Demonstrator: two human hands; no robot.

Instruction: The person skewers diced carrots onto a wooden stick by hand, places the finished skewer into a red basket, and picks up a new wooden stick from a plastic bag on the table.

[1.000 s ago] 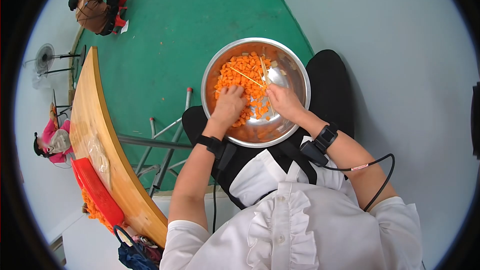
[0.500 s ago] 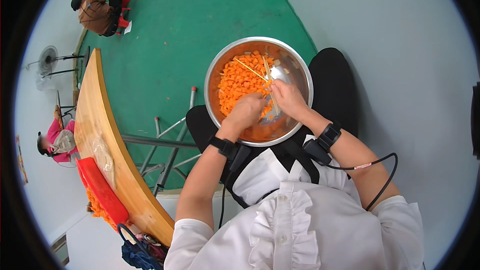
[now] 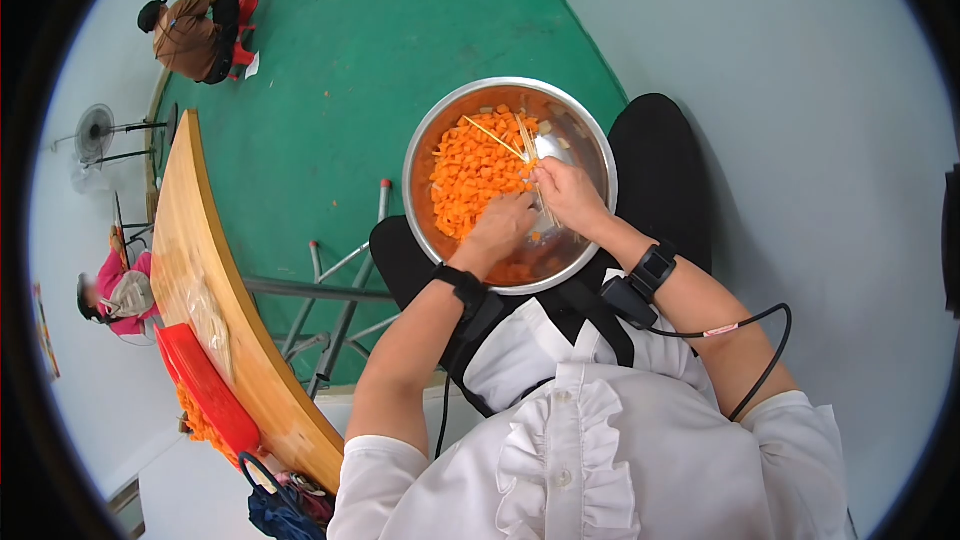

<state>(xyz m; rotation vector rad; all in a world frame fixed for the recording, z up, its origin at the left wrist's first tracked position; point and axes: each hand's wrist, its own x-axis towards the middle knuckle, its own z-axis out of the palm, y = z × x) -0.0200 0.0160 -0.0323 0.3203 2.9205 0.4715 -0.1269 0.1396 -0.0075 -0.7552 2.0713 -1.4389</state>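
Now left hand (image 3: 503,223) nearer the skewers (image 3: 527,145), over carrot cubes (image 3: 470,172).

Both forearms are stretched forward and angled inward, bare below short white sleeves, so that the hands meet. The left hand (image 3: 503,221) is curled palm down, knuckles up. The right hand (image 3: 567,195) is closed in a pinch, fingers bent. A black band is worn on each wrist.
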